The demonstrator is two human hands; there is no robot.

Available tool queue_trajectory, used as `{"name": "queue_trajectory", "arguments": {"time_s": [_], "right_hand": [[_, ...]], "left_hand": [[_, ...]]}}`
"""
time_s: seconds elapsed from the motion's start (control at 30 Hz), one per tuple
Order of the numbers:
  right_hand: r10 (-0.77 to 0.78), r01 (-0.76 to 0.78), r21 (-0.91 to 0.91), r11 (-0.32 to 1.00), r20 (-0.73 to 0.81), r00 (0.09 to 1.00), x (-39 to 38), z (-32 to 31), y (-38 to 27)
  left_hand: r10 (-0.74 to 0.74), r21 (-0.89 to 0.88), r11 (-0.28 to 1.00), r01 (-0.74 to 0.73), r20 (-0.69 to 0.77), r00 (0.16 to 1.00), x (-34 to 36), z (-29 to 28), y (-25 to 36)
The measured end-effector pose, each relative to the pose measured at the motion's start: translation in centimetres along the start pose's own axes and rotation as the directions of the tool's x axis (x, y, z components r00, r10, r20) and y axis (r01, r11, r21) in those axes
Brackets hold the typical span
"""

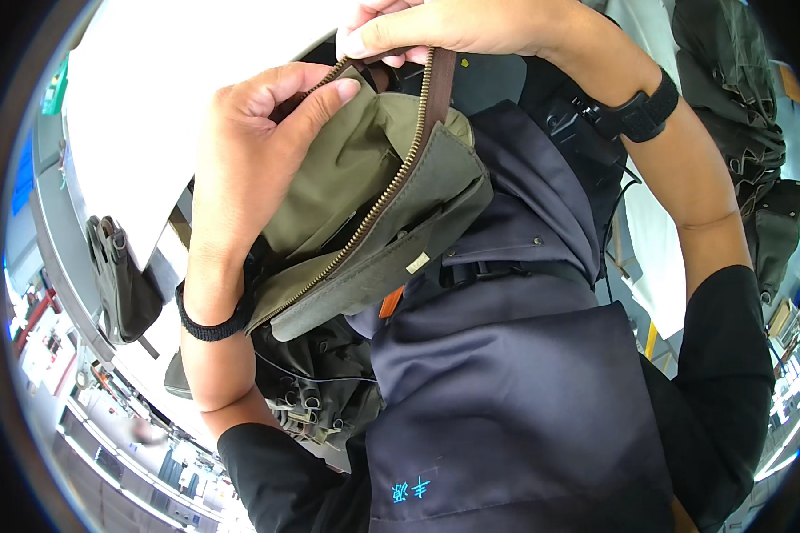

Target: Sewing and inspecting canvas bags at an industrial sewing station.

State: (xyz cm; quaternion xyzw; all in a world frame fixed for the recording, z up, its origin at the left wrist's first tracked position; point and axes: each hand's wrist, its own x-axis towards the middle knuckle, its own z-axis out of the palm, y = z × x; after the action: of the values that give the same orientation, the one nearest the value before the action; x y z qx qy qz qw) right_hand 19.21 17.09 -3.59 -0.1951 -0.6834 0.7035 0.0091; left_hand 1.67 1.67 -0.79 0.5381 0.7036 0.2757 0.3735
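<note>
An olive-green bag (427, 253) with brown trim hangs open in front of me, its mouth gaping and its pale green lining (333, 191) in sight. A brass-toothed zipper (364, 233) runs along the near edge of the opening. My left hand (258, 151) pinches the far left rim, thumb laid over the lining and the other fingers largely out of sight behind. At the top end of the opening, my right hand (453, 27) is closed on the brown zipper edge; the frame's upper border cuts off part of it.
A white work surface (142, 115) lies beyond the bag. One dark bag (120, 284) is at the left, and more dark bags with metal rings (324, 382) sit below my left forearm. Dark olive bags (729, 98) line the right side. A dark apron (516, 382) covers my front.
</note>
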Motion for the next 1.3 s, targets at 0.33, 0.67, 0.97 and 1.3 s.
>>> {"name": "queue_trajectory", "arguments": {"time_s": [0.33, 0.67, 0.97, 1.3], "right_hand": [[-0.060, 0.058, -0.021, 0.998, -0.078, 0.995, 0.1, 0.4, 0.5], [-0.119, 0.114, -0.066, 0.991, -0.078, 0.990, -0.5, 0.3, 0.3], [-0.085, 0.082, -0.063, 0.995, -0.050, 0.995, -0.6, -0.3, 0.2], [-0.106, 0.107, 0.045, 0.993, -0.013, 0.994, -0.2, -0.3, 1.5]], "left_hand": [[-0.054, -0.334, 0.939, 0.085, 0.100, 0.994, 0.8, -0.6, -1.5], [0.080, -0.085, 0.993, -0.079, 0.016, 0.997, 1.1, 0.1, -0.2], [-0.004, -0.156, 0.987, 0.028, 0.156, 0.988, 2.2, -0.2, -1.5], [0.123, -0.098, 0.989, -0.115, 0.085, 0.989, 1.6, 0.1, -1.7]]}}
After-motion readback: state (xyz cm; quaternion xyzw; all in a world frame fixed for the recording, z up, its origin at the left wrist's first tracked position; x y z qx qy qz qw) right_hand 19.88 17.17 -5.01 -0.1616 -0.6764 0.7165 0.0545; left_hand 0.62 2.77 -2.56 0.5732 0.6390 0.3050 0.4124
